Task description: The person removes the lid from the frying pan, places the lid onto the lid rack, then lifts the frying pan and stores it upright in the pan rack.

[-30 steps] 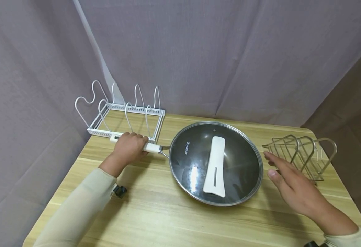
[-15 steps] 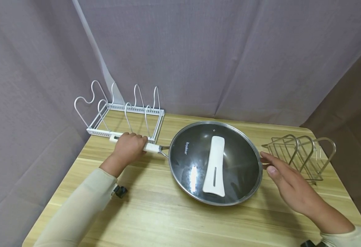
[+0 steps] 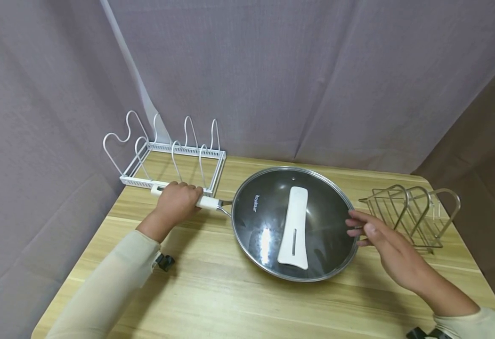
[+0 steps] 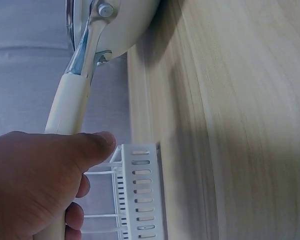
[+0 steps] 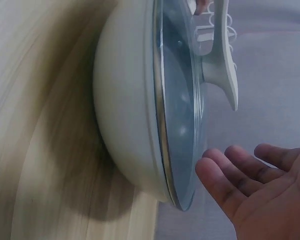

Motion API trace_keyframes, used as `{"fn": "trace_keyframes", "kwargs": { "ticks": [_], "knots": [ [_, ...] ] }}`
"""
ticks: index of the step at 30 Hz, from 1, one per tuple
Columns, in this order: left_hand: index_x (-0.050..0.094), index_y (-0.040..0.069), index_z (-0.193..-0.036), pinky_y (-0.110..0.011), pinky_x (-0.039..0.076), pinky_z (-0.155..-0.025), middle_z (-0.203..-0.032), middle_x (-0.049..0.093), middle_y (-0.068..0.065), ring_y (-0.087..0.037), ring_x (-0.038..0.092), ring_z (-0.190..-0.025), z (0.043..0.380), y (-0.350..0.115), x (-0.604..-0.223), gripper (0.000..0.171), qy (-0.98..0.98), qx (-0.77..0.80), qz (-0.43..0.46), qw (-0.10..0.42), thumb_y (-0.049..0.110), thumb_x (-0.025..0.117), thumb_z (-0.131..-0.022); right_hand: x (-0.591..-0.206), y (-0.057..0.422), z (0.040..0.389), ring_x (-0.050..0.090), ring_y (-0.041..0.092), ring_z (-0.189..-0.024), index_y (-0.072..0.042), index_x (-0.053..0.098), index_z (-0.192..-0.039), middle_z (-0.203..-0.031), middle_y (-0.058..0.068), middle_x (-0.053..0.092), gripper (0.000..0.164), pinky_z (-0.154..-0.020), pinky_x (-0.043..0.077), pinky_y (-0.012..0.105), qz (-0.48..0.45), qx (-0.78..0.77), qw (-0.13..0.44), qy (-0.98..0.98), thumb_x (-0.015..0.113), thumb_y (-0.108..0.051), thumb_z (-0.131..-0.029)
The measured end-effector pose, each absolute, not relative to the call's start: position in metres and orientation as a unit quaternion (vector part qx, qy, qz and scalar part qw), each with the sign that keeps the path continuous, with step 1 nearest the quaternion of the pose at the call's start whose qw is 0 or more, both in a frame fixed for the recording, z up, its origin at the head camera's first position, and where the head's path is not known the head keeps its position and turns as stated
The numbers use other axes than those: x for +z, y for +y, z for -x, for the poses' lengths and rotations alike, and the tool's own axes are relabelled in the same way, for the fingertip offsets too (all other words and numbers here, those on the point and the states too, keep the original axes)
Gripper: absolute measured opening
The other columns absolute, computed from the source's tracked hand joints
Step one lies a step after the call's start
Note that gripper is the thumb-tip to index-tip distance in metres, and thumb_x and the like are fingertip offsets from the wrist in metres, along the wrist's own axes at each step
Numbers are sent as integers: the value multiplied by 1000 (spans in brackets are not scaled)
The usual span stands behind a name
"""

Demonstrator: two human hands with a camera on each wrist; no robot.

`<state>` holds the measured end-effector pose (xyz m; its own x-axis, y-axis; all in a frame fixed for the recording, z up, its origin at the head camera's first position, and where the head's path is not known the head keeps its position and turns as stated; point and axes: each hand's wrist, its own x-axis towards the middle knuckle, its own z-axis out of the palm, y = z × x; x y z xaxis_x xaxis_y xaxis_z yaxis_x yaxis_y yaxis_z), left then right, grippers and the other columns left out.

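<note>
Since half a second ago, the right hand (image 3: 385, 247) has moved a little inward, so its fingertips now overlap the right rim of the lid in the head view; the left hand (image 3: 179, 202) and the pan (image 5: 125, 105) have stayed put.

The pan is upright near the middle of the wooden table (image 3: 230, 306), with the glass lid (image 3: 328, 226) on top. Its long axis runs across the table: the pan handle (image 3: 208, 202) points to the person's left and slightly away from them. The left fingers are wrapped around this handle, with the thumb lying along it. In the head view the handle's far end overlaps the front rail of the white rack (image 3: 134, 181); whether they touch, I cannot tell.

The lid handle (image 3: 296, 226) lies roughly crosswise to the pan handle, its wide end towards the person and its narrower end away, leaning slightly right. The lettering is on the lid's left part.

The right hand's fingers are extended and slightly apart, gripping nothing; the right wrist view shows them just beside the lid's rim. Near that hand, to the right, stands the wire rack (image 3: 446, 190). Behind the table hangs a grey curtain (image 3: 251, 80).
</note>
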<state>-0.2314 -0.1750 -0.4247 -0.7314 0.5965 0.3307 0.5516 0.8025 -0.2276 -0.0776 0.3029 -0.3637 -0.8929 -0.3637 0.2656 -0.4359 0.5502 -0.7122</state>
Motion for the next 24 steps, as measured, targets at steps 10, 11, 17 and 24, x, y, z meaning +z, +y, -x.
{"fn": "trace_keyframes", "kwargs": {
  "ticks": [10, 11, 17, 24],
  "knots": [
    [57, 11, -77, -39, 44, -52, -66, 61, -2, -25, 57, -56, 232, -175, -425, 33, -928, 60, 309, 201, 29, 84, -79, -362, 296, 79, 62, 15, -112, 2, 42, -151, -134, -8, 59, 46, -86, 52, 24, -238, 447, 33, -862, 20, -7, -112],
    [57, 11, -77, -39, 44, -52, -66, 61, -2, -25, 57, -56, 232, -175, -425, 33, -928, 60, 309, 201, 29, 84, -79, -362, 296, 79, 62, 15, -112, 3, 42, -151, -134, -8, 59, 46, -87, 53, 25, -236, 449, 31, -861, 20, -8, -112],
    [56, 11, -78, -39, 45, -53, -67, 62, -2, -26, 58, -57, 232, -175, -426, 34, -929, 61, 308, 197, 30, 84, -80, -362, 292, 81, 64, 17, -112, 9, 40, -148, -134, -6, 60, 48, -88, 54, 28, -233, 486, 7, -843, 17, -13, -113],
    [57, 10, -79, -39, 45, -54, -68, 62, -3, -26, 59, -58, 232, -175, -427, 32, -930, 60, 308, 193, 29, 82, -82, -363, 291, 85, 66, 20, -112, 0, 45, -148, -133, -1, 63, 50, -88, 55, 29, -247, 552, -30, -796, 13, -17, -114]
  ]
}}
